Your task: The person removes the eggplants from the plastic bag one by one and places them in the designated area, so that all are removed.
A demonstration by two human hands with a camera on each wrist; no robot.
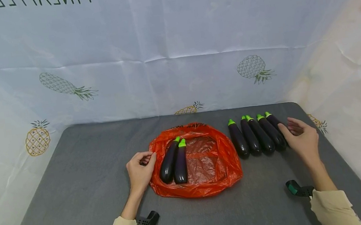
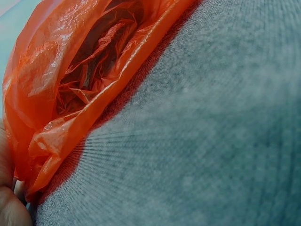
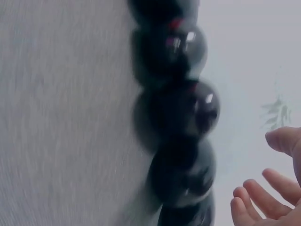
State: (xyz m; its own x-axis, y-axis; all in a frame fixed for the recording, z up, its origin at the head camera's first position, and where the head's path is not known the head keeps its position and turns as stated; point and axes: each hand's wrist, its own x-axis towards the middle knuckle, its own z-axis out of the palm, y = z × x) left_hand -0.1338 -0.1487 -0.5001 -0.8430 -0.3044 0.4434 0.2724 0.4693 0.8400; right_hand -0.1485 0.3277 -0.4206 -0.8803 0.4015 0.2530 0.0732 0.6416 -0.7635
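A red plastic bag (image 1: 232, 169) lies mouth-up on the table, its rim spread wide. My left hand (image 1: 141, 170) pinches the left side of that rim between thumb and fingers; the left wrist view shows the bunched bag edge (image 2: 44, 172) at the fingertips. Inside the bag two eggplants lie side by side, one eggplant (image 1: 169, 164) tilted and one eggplant (image 1: 180, 166) nearly straight. To the bag's right, several eggplants (image 1: 251, 138) form a row, green stems away from me. My right hand (image 1: 304, 141) is beside the rightmost eggplant (image 1: 275, 124), fingers parted and holding nothing.
The grey table (image 1: 76, 191) has rounded far corners. Behind and beside it hangs a white cloth (image 1: 164, 84) printed with pineapples. A black wrist device (image 1: 148, 220) is on the left wrist, another black device (image 1: 299, 188) on the right.
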